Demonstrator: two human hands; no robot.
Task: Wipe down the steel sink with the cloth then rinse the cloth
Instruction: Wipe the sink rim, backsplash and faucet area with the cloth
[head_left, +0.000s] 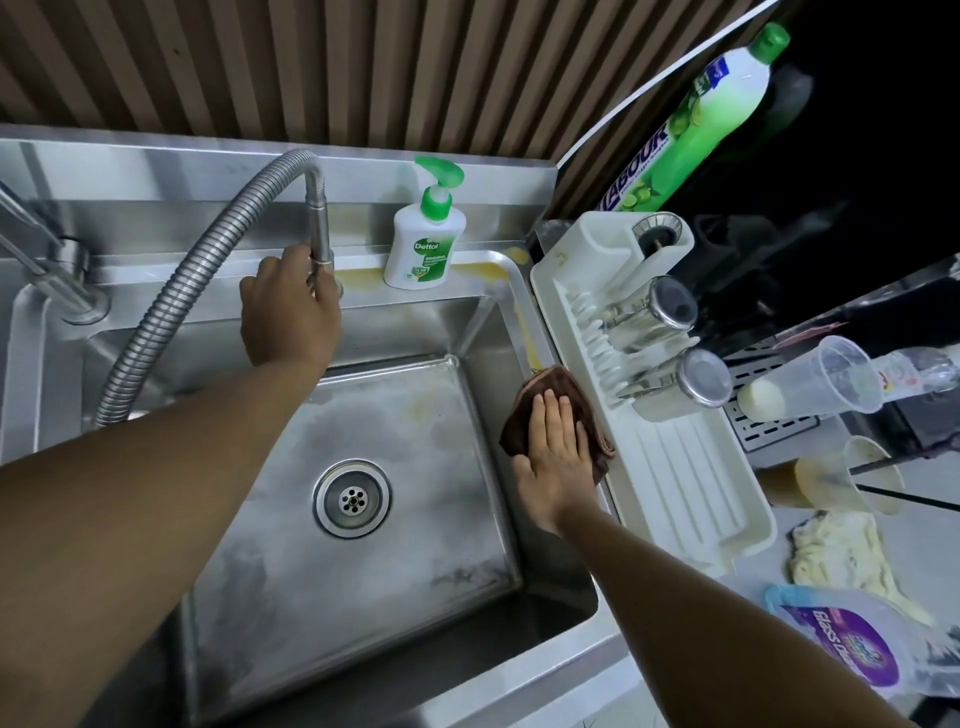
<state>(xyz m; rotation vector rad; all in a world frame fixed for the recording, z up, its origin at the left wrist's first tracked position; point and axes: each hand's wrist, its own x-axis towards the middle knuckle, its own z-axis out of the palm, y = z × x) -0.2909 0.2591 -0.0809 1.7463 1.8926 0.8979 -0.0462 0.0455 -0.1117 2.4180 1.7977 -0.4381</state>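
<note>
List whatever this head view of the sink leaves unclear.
1. Head view: outlet of the flexible spout, hidden by the left hand gripping it; water flow cannot be told.
2. Head view: middle of the brown cloth, covered by the flat right hand.
3. Head view: near wall of the steel sink, lost in shadow.
4. Head view: glass cleaner bottle, cut off by the right edge.

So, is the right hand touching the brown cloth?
Touching. The head view shows the right hand lying flat on the brown cloth, straight fingers pressing it against the sink rim.
</note>
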